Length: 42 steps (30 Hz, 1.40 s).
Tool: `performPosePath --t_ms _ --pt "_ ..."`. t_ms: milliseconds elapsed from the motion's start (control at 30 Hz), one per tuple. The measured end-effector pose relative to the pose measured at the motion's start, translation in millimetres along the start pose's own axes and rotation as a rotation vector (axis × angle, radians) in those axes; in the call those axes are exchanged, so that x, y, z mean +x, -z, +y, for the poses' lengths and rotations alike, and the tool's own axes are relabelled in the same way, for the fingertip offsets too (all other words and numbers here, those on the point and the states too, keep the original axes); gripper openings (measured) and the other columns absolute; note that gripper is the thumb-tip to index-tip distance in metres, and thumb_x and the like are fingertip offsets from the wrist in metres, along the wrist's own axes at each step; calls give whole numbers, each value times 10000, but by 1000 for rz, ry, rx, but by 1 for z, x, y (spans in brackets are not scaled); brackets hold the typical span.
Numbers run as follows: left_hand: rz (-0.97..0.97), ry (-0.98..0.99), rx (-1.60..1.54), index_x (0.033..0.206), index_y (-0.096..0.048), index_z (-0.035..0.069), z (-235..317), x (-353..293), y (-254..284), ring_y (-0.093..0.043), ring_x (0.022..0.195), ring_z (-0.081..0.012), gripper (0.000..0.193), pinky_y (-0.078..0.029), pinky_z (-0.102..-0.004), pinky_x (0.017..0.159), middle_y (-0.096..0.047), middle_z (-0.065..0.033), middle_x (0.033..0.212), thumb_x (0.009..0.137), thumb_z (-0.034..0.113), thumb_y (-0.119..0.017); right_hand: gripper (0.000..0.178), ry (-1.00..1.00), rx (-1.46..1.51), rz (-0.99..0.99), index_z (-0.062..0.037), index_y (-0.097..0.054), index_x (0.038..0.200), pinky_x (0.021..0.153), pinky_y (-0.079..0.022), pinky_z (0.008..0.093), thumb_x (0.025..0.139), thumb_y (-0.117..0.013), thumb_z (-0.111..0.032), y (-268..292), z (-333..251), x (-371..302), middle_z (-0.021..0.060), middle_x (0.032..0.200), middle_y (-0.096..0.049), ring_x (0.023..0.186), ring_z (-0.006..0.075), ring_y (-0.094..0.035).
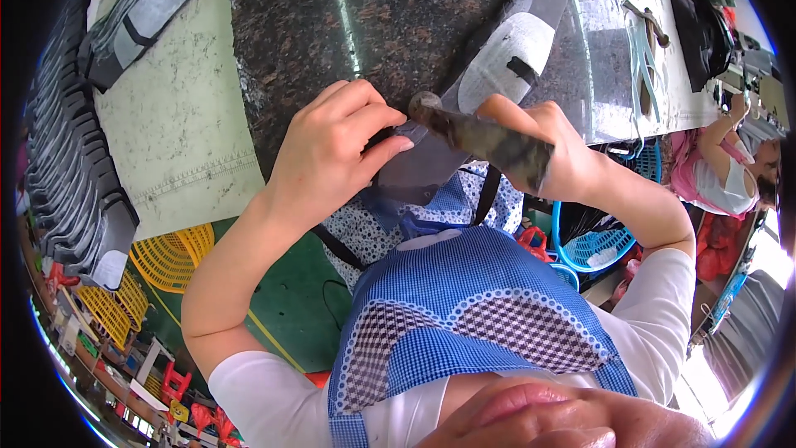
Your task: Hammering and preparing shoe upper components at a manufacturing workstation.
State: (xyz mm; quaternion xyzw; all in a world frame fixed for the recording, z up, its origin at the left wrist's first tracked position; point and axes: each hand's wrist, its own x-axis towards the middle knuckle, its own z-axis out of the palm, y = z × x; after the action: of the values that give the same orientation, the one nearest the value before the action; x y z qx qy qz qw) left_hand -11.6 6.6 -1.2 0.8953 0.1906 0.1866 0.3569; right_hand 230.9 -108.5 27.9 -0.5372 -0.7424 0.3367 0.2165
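A long grey material piece (421, 164) with a whitish patch lies across the dark speckled stone slab and hangs over its near edge. My left hand (338, 137) pinches the edge of this piece between thumb and fingers, close to the slab's front edge. Closed around a worn hammer (497, 145) is my right hand (551, 137). The hammer's rounded end is just right of my left fingertips, over the grey piece. Whether it touches the piece, I cannot tell.
Many grey pieces are stacked in a row (79, 141) at the left, and another bundle (141, 25) lies at the upper left. Yellow baskets (174, 257) and a blue basket (593, 249) stand below the table. Pale straps (643, 58) lie at right, near another person (721, 158).
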Motion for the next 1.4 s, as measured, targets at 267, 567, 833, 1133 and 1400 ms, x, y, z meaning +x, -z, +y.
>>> performPosePath --t_ms 267,567,833,1133,1400 --pt "171 52 63 767 -665 52 0 -14 -12 -596 733 -219 197 -503 -342 630 -589 -28 757 729 175 -815 189 -43 133 -7 4 -594 1052 526 -484 421 896 -661 -79 -11 -4 1 163 687 -593 618 362 -633" --pt "275 -38 167 733 -646 65 2 -19 -22 -566 681 -205 165 -476 -329 564 -552 -22 725 711 102 -805 284 -15 7 120 -36 -514 1041 468 -486 421 799 -664 -29 -18 3 15 109 595 -574 537 344 -631" --pt "125 -102 320 823 -686 40 14 -7 -5 -598 713 -248 200 -499 -379 633 -606 -64 834 687 101 -820 216 -166 7 245 -30 -488 950 415 -394 331 957 -650 -173 -7 9 -9 51 571 -496 450 175 -518" --pt "0 -106 227 1402 -490 128 37 80 -48 -494 1227 -320 662 -416 -420 1042 -512 -152 1293 786 198 -722 260 -399 821 1204 -99 -465 881 408 -299 219 1072 -457 -275 15 69 -34 -28 619 -384 441 73 -363" --pt "310 -372 979 1489 -381 109 23 176 61 -264 1455 -396 668 -176 -558 1193 -288 -225 1553 889 288 -616 271 -372 796 1237 -82 -520 909 378 -251 247 1063 -469 -299 10 76 -36 -23 594 -377 431 87 -351"
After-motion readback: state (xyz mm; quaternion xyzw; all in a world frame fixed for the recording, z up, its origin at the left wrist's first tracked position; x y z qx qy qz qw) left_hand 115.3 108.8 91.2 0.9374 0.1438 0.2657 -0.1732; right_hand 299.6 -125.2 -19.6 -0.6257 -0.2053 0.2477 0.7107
